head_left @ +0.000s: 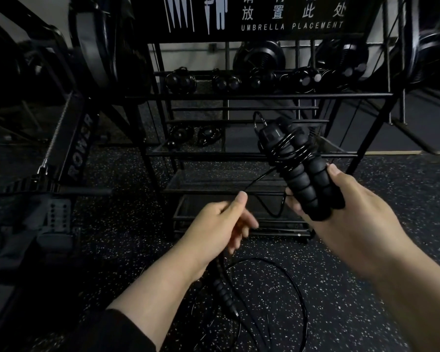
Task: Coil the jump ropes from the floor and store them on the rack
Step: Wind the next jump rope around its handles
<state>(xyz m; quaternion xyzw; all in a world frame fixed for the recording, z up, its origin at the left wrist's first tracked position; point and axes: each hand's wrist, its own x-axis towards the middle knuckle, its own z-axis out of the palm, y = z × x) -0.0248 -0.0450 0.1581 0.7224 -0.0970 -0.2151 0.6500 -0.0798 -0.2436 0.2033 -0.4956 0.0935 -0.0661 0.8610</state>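
Jump ropes are mid-way through tidying: judged from the scene, the winding step is nearly done on one rope, w/ a second not yet started.

Far left, a rower (79, 146) is seen beside the rack; not part of the job.

Left hand (221, 224): fingers are curled, and the loose tail of cord (262, 196) is apparently pinched between thumb and fingers – exact contact can't be confirmed, as the cord is thin and the lighting dim. Below that wrist a second rope (224, 293) is seen, its ribbed handle hanging or lying by the forearm and its cord looped loosely on the speckled floor (112, 237).

Centre/right: the wound rope (297, 161) is held up in front of the rack (239, 153), both ribbed black foam handles side by side, cord wrapped several turns round their upper part.

Right hand (353, 212): grip is closed round the lower ends of the two handles.

Next move, prob.: remaining slack to be wound on and the end tucked, then the bundle to be set on a shelf, where other coiled ropes (229, 81) are already stored.
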